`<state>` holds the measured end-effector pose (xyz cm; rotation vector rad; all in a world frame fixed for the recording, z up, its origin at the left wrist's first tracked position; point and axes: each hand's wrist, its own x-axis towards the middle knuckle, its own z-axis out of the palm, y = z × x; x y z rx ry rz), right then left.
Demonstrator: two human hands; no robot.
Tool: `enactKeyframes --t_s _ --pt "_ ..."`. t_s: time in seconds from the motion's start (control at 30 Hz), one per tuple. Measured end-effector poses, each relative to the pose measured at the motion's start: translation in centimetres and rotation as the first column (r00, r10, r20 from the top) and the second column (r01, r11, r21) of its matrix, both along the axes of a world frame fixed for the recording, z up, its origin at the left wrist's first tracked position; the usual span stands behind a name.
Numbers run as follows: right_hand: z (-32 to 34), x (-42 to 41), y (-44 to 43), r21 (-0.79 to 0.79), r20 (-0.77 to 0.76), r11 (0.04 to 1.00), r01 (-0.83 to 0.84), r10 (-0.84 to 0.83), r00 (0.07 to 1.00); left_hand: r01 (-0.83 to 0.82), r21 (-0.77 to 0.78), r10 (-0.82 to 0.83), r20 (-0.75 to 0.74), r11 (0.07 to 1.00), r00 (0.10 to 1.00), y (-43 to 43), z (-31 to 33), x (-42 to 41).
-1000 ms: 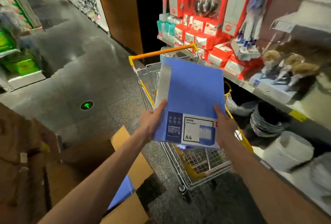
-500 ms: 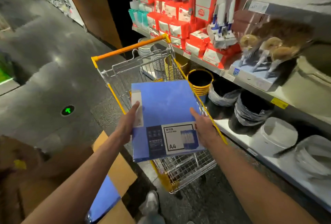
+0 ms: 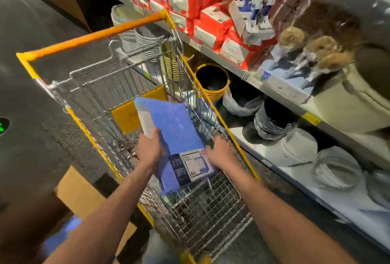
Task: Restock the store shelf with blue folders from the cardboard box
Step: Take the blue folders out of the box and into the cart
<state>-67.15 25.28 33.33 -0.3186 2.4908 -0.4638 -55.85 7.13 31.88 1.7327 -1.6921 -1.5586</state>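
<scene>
A blue folder [image 3: 175,130] with a white A4 label near its lower edge is held down inside the wire shopping cart [image 3: 90,86]. My left hand [image 3: 150,147] grips its left edge, thumb on top. On the folder's right edge my right hand [image 3: 219,154] holds it, fingers curled under. The open cardboard box [image 3: 78,196] lies on the floor at the lower left, with another blue folder [image 3: 63,234] showing inside it, blurred. The store shelf [image 3: 280,88] runs along the right.
The cart has an orange handle [image 3: 95,35] and yellow trim. Shelves on the right carry red packages [image 3: 211,18], brushes [image 3: 312,52], a yellow-rimmed bucket [image 3: 212,80] and white lidded tubs [image 3: 299,147]. Dark floor lies to the left, with a green arrow mark [image 3: 3,125].
Both hands have lowered the blue folder from chest height down into the cart basket. The view has tilted downward and closer to the cart.
</scene>
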Motion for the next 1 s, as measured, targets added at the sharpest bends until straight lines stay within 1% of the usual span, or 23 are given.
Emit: enactKeyframes --t_s 0.07,0.17,0.2,0.3,0.43,0.47,0.5,0.53,0.57,0.63,0.7,0.77,0.83,0.93,1.0 --pt "-0.2 -1.1 -1.7 0.039 0.026 0.999 0.031 -0.032 0.999 0.050 0.008 -0.050 0.053 0.999 0.997 -0.9 -1.8 -1.8" --pt "-1.2 -2.1 -2.9 -0.004 0.072 0.999 0.053 -0.053 0.996 0.109 0.011 -0.109 0.101 0.994 0.989 -1.5 -4.5 -3.7" --pt "-1.2 -2.3 -3.1 -0.010 0.096 0.998 0.069 -0.068 0.993 0.133 0.024 -0.135 0.102 0.991 0.986 -1.5 -5.4 -4.2" --pt "-2.3 -2.7 -3.1 -0.013 0.111 0.998 0.061 -0.059 0.992 0.220 0.086 -0.233 0.178 0.972 0.956 -1.6 -6.6 -6.1" --pt "-2.9 -3.0 -2.6 0.053 0.118 0.997 0.049 -0.055 0.991 0.311 0.129 -0.333 0.225 0.942 0.916 -2.0 -7.9 -8.1" --pt "-3.1 -3.3 -2.5 0.083 0.124 0.995 0.052 -0.062 0.990 0.357 0.132 -0.378 0.226 0.925 0.898 -2.1 -8.6 -8.7" --pt "-3.4 -3.4 -2.4 0.100 0.133 0.994 0.052 -0.065 0.989 0.411 0.139 -0.433 0.233 0.901 0.871 -2.3 -9.1 -9.0" --pt "-3.6 -3.6 -2.3 0.121 0.146 0.991 0.058 -0.076 0.986 0.496 0.126 -0.511 0.251 0.859 0.822 -2.6 -9.9 -9.3" --pt "-3.9 -3.6 -2.2 0.126 0.153 0.990 0.060 -0.079 0.985 0.577 0.132 -0.588 0.284 0.806 0.757 -3.0 -10.1 -9.6" --pt "-4.3 -3.6 -2.3 0.134 0.160 0.990 0.048 -0.069 0.985 0.726 0.139 -0.715 0.370 0.674 0.593 -3.7 -10.3 -10.0" --pt "-4.5 -3.6 -2.6 0.123 0.175 0.990 0.063 -0.084 0.981 0.830 0.128 -0.786 0.424 0.543 0.449 -4.3 -9.9 -10.4" --pt "-4.6 -3.4 -2.9 0.110 0.177 0.992 0.065 -0.084 0.981 0.893 0.090 -0.808 0.472 0.441 0.351 -4.4 -9.4 -10.5" --pt "-4.6 -3.3 -3.0 0.092 0.171 0.994 0.058 -0.073 0.983 0.920 0.070 -0.813 0.496 0.385 0.303 -4.1 -9.2 -10.6" --pt "-4.0 -3.2 -2.9 0.076 0.171 0.996 0.046 -0.059 0.984 0.938 0.042 -0.803 0.530 0.345 0.272 -3.3 -7.9 -10.6" --pt "-3.7 -3.3 -2.7 0.068 0.178 0.997 0.043 -0.054 0.983 0.928 0.021 -0.793 0.528 0.372 0.305 -3.2 -7.2 -10.5"
